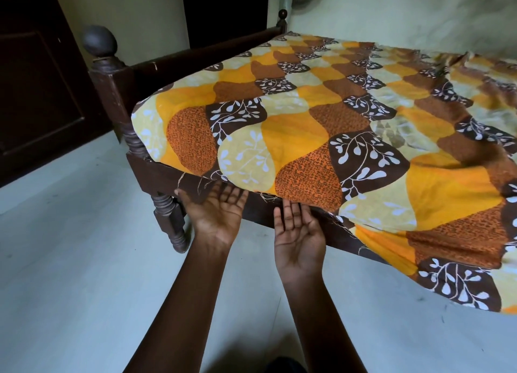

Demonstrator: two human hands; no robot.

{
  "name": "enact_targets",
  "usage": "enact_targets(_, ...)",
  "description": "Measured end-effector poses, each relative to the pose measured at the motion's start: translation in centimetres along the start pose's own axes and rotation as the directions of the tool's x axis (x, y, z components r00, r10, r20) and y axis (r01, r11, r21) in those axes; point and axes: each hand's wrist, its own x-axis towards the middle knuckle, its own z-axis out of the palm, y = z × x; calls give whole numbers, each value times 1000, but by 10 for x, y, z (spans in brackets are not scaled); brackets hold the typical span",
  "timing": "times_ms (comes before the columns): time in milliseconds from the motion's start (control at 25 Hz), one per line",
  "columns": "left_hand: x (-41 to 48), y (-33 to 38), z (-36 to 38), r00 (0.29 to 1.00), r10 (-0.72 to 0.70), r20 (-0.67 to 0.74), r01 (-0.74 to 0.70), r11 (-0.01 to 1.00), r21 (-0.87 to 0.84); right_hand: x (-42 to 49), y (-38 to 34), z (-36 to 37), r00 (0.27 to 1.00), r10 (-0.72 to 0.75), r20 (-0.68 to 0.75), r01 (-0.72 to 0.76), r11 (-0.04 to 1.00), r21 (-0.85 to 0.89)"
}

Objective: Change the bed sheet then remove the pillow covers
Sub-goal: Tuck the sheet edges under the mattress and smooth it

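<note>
Bed sheet [321, 115], printed in orange, brown and cream with a leaf motif, lay spread over the bed. Near the footboard corner it was snug. Toward the right it was rumpled, and its edge hung loose over the side rail [161, 177].

Left hand [216, 209] and right hand [296, 231] were both palm-up at the sheet's lower hem. The fingers [291, 210] were straight and slightly apart, gripping nothing, with their tips at or just under the hem where it met the rail.

Judged a thin woven cotton: light, limp and not slippery. Frayed threads trailed along the hem, so it may snag on the wood. Best taken by the hem or a corner, with a bunched handful rather than a fingertip pinch. The mattress beneath probably needs lifting to tuck or free the sheet.

No pillows in view. No brand, label or legible writing seen.
</note>
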Motion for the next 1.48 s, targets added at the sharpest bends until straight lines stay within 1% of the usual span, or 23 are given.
enact_targets(80,5,1,2,998,-36,58,36,999,5,5,2,3,997,-8,80,6,1000,25)
enact_targets(120,10,0,4,996,-52,74,52,999,0,7,3,4,991,-20,136,15,999,36)
enact_targets(160,14,-3,9,995,-67,79,68,998,-12,10,3,3,987,-30,160,22,998,52)
enact_targets(280,23,-11,26,996,-59,66,63,996,-61,16,0,-2,986,-33,165,24,998,58)
enact_targets(320,24,-13,28,998,-41,37,43,998,-48,16,-2,-3,987,-33,156,25,998,49)
enact_targets(360,23,-14,25,1000,-12,-10,12,1000,14,16,-3,-5,989,-35,147,29,999,39)
enact_targets(440,16,-14,8,985,84,-149,-55,981,188,17,-5,-8,988,-33,153,26,999,45)
enact_targets(480,12,-10,-1,966,141,-218,-93,972,214,16,-3,-9,988,-24,154,18,999,40)
enact_targets(520,8,-3,-9,951,187,-248,-136,969,208,16,-1,-11,987,-14,161,9,999,33)
enact_targets(600,8,21,-16,942,248,-225,-224,966,125,16,6,-14,986,17,166,-18,1000,9)
enact_targets(680,13,42,-13,948,271,-169,-257,961,99,16,14,-13,985,51,165,-53,999,7)
enact_targets(760,19,50,-8,963,230,-143,-210,967,143,17,19,-11,984,66,165,-69,998,9)
enact_targets(840,23,51,-4,980,161,-114,-137,972,192,19,20,-10,982,69,174,-70,998,4)
enact_targets(960,30,58,0,994,82,-69,-73,989,130,22,17,-13,979,64,194,-65,998,-3)
enact_targets(1040,40,54,-1,999,34,11,-35,993,113,25,17,-13,976,63,207,-62,998,-10)
enact_targets(1120,53,43,5,999,21,48,-26,993,118,25,16,-10,974,63,218,-59,998,-21)
enact_targets(1200,59,34,16,999,34,20,-36,994,104,25,16,-10,971,70,227,-64,997,-33)
enact_targets(1240,57,31,19,997,69,-31,-66,992,107,25,15,-11,972,74,225,-67,997,-38)
enact_targets(1320,42,23,15,976,164,-146,-133,970,205,24,14,-15,971,94,220,-87,995,-40)
enact_targets(1400,15,7,-2,951,230,-208,-162,941,298,21,14,-18,971,111,213,-102,993,-54)
enact_targets(1440,0,-2,-11,954,200,-221,-126,942,310,19,13,-21,973,111,203,-96,992,-85)
enact_targets(1480,-11,-11,-20,966,131,-222,-53,944,325,16,11,-25,979,98,178,-74,988,-134)
